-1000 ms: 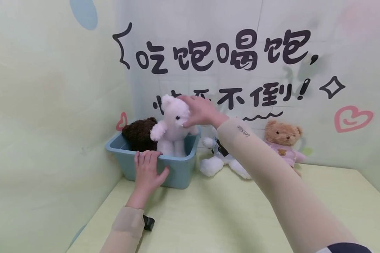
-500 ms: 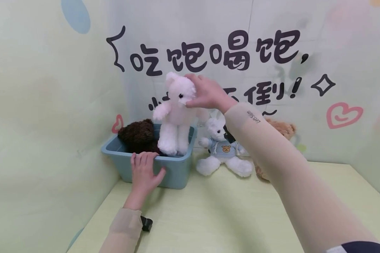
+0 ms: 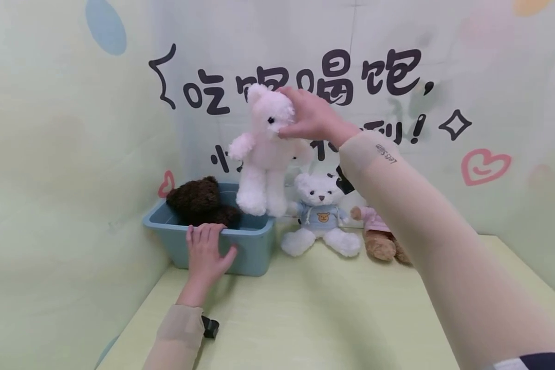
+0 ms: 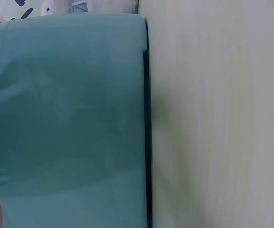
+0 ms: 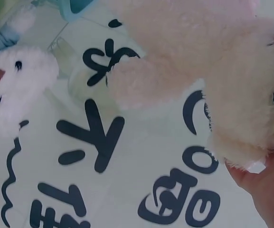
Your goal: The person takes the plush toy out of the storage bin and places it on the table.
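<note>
Pale green walls with black Chinese lettering [image 3: 305, 82] and pink hearts close off a corner, and a light green table [image 3: 314, 318] fills the floor of my view. I count four plush bears and one bin.

My right hand [image 3: 312, 115] has its fingers curled round the head of the white bear [image 3: 263, 154]. It hangs upright in the air, its feet just above the right rear corner of the blue-green bin [image 3: 250, 246], well clear of the table. On the right wrist view the same white bear [image 5: 222, 71] fills the frame, with my palm [image 5: 269, 190] behind its muzzle.

Inside the bin lies one dark brown bear [image 3: 199, 200], slumped toward the left rear. Beside the bin, against the wall, sits a white bear in a blue hoodie [image 3: 321, 216]. Just right of it sits a tan bear in pink [image 3: 379, 236], mostly hidden behind my right forearm.

My left hand [image 3: 205, 252] rests on the bin's near rim, fingers fairly straight over the edge and thumb spread against the front wall. The left wrist view shows only that bin wall [image 4: 65, 118] and bare table [image 4: 222, 118].
</note>
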{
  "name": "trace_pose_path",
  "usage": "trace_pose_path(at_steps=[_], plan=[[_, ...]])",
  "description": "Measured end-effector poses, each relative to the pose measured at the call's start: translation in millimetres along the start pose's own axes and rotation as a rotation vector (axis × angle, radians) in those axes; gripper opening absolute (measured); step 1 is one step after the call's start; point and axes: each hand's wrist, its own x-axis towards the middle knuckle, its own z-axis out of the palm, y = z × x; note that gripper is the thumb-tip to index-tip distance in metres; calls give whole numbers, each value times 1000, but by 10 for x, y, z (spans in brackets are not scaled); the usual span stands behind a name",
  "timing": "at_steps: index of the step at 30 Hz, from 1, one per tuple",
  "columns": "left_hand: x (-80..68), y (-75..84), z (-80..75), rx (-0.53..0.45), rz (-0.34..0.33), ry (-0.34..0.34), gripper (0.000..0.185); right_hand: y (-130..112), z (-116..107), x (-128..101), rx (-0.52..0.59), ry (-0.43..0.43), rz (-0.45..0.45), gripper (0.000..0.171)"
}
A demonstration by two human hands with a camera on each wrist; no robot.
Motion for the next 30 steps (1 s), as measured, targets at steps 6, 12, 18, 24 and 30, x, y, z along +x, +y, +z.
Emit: trace_pose_path(at_steps=[6, 12, 18, 24, 30], plan=[[0, -6, 4, -18, -4, 5, 45, 121, -218, -147, -39, -30, 42, 81], [0, -27, 19, -19, 7, 18, 44, 321, -393, -347, -88, -57, 82, 83], [2, -24, 19, -24, 3, 6, 45, 574, -515, -571, -115, -134, 124, 88], [-3, -25, 28, -18, -2, 2, 45, 829, -574, -825, -120, -152, 136, 84], [-1, -32, 48, -18, 6, 8, 45, 1084, -555, -1150, -107, -171, 158, 80]])
